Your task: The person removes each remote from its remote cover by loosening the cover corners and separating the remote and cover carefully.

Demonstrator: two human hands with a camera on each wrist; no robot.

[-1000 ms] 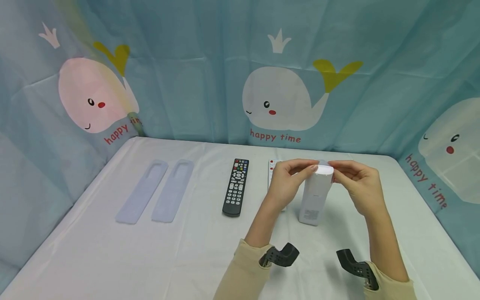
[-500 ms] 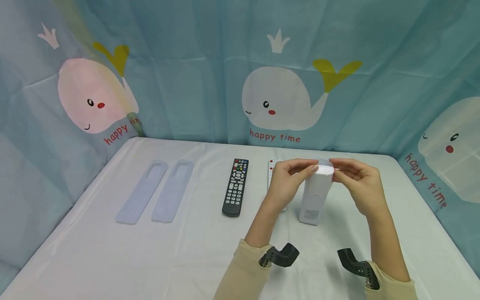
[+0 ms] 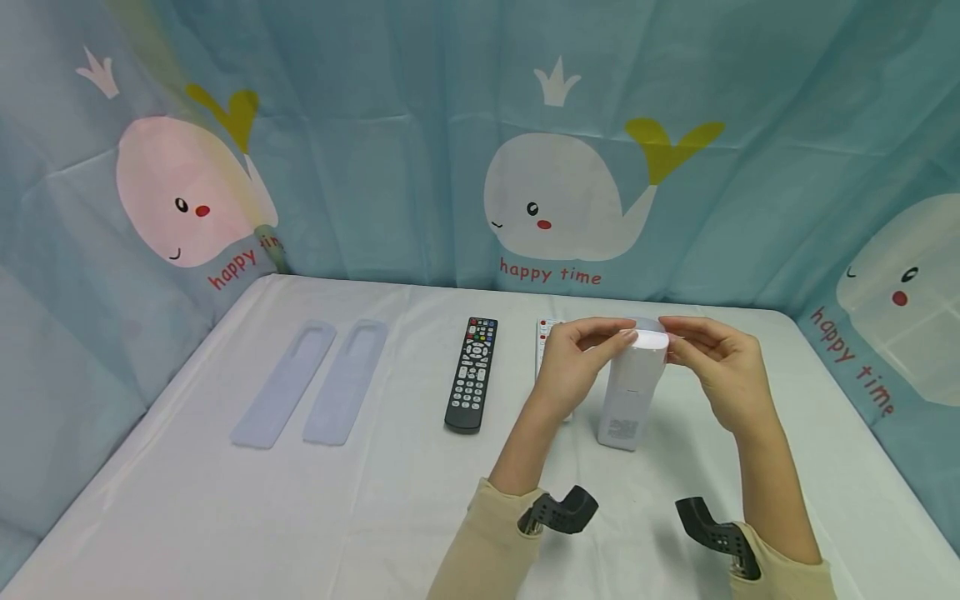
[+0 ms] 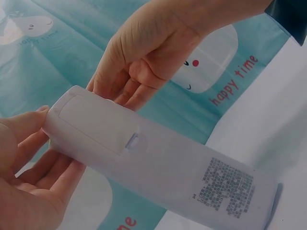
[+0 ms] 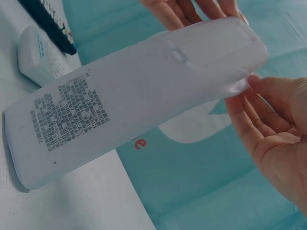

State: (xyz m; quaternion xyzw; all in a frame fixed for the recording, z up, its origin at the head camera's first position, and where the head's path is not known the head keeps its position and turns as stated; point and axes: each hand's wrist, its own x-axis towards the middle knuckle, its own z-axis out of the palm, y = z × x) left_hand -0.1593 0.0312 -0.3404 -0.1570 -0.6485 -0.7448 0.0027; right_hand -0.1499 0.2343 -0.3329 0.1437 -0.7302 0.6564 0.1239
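A white remote control [image 3: 628,408] in a translucent sleeve stands tilted on the table with its back towards me. Its battery cover [image 4: 96,122] and printed label [image 4: 228,187] show in the left wrist view. My left hand [image 3: 570,367] pinches the upper left edge of the sleeved remote between thumb and fingers. At the upper right, my right hand [image 3: 722,375] pinches the rim of the translucent sleeve [image 5: 237,86], which bulges away from the remote's side there. The remote's button side faces away and is hidden.
A black remote control [image 3: 472,375] lies left of the hands. Another white remote [image 3: 543,333] lies partly hidden behind the left hand. Two flat translucent sleeves, a left one [image 3: 277,400] and a right one [image 3: 345,396], lie on the white tabletop [image 3: 187,517]. A printed curtain [image 3: 390,167] hangs behind.
My right fingers have shifted slightly to the right along the sleeve's end, and more of the translucent rim shows between the hands. The left hand and the remote stay nearly still.
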